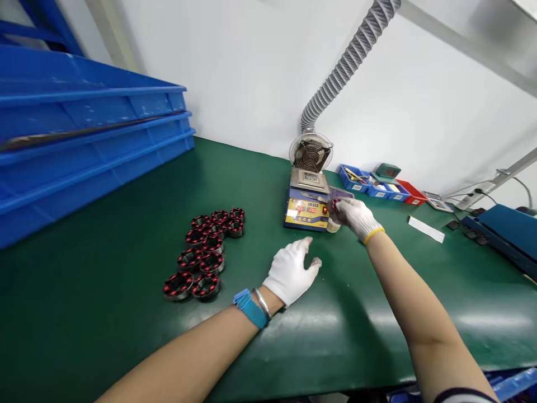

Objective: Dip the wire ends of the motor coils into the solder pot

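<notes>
My left hand (290, 272), in a white glove with a blue wrist strap, is held over the green mat with thumb and fingers apart and nothing in it. My right hand (356, 216), in a white knit glove with a yellow cuff, is closed on a small black-and-red ring (335, 206), mostly covered by the fingers. It is at the right side of a blue heating station (307, 215) with a yellow panel and lit red digits. Left of my left hand, several black rings with red segments (211, 262) are grouped on the mat.
Blue crates (104, 145) are stacked at the left. A fan (311, 155) under a grey duct hose (350, 64) is behind the station. Blue small bins (352, 178) and a red bin (411, 192) line the wall. A white strip (426, 229) lies to the right.
</notes>
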Demonstrator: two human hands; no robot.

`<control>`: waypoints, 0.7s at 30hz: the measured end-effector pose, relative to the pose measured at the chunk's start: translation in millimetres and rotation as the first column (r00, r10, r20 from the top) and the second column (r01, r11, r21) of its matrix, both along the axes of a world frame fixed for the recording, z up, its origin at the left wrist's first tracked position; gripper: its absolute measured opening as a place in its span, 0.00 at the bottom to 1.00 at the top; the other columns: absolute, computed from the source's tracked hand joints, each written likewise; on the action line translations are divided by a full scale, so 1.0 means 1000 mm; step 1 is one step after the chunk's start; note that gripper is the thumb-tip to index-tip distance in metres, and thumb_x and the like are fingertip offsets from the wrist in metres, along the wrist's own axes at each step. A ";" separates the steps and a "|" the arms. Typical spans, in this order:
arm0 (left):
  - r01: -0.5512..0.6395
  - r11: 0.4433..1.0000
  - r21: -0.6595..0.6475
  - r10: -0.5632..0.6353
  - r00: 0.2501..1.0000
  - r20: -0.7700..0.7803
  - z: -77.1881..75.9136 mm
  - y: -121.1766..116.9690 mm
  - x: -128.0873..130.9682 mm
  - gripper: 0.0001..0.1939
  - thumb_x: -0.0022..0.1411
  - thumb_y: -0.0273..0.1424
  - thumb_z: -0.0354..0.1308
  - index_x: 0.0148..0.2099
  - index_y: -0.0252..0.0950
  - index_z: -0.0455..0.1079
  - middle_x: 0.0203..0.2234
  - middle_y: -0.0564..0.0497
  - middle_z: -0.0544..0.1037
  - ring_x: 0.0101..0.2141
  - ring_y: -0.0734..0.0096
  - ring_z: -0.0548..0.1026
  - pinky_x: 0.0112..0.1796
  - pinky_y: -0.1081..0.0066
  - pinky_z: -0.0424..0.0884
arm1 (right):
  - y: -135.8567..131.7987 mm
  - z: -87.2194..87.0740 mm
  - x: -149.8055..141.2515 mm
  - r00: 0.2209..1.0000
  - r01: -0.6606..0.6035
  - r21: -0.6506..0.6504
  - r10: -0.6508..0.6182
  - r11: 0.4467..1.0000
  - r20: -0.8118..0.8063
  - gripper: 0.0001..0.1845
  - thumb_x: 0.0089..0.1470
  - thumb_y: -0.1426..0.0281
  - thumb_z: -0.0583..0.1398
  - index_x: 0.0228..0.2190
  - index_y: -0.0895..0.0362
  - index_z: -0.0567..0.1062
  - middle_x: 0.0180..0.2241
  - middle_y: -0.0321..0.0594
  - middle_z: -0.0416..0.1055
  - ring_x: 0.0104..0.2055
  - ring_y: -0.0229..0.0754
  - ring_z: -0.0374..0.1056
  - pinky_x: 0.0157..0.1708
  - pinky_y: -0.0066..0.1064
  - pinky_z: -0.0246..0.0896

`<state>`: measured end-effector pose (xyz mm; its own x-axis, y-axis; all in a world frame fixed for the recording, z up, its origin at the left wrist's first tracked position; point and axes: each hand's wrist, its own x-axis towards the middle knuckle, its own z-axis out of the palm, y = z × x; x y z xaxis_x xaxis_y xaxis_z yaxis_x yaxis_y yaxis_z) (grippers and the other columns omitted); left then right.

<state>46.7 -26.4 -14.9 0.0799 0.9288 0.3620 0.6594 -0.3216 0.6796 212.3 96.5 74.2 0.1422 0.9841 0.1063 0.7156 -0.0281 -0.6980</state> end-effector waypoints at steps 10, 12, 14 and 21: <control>-0.548 0.810 0.209 0.570 0.653 -0.498 0.020 0.025 -0.097 0.23 0.54 0.44 0.55 0.42 0.30 0.74 0.55 0.32 0.65 0.57 0.40 0.56 0.53 0.45 0.51 | -0.083 -0.040 0.082 0.898 0.095 -0.253 0.026 0.963 0.439 0.18 0.50 0.57 0.54 0.38 0.49 0.78 0.40 0.45 0.74 0.41 0.51 0.71 0.39 0.38 0.62; -0.570 0.809 0.143 0.538 0.622 -0.569 0.015 0.030 -0.111 0.23 0.54 0.44 0.54 0.41 0.30 0.74 0.50 0.31 0.69 0.55 0.40 0.59 0.51 0.45 0.53 | -0.094 -0.038 0.072 0.914 0.167 -0.045 -0.138 0.985 0.382 0.25 0.50 0.54 0.55 0.47 0.50 0.74 0.48 0.48 0.69 0.46 0.52 0.69 0.43 0.40 0.63; -0.544 0.828 0.139 0.498 0.597 -0.629 0.010 0.032 -0.115 0.20 0.55 0.40 0.53 0.42 0.31 0.74 0.50 0.33 0.70 0.55 0.42 0.59 0.52 0.46 0.53 | -0.110 -0.041 0.048 0.950 0.149 0.174 -0.190 0.973 0.248 0.27 0.52 0.54 0.54 0.51 0.51 0.70 0.50 0.48 0.67 0.47 0.49 0.68 0.46 0.39 0.63; -0.300 0.941 -0.158 0.135 0.758 -0.639 0.009 0.018 -0.051 0.18 0.56 0.46 0.50 0.35 0.39 0.74 0.43 0.43 0.76 0.41 0.52 0.74 0.38 0.60 0.68 | -0.143 -0.076 -0.035 0.902 -0.431 0.007 0.430 0.903 0.034 0.26 0.46 0.57 0.61 0.49 0.45 0.70 0.51 0.34 0.68 0.45 0.45 0.69 0.41 0.36 0.66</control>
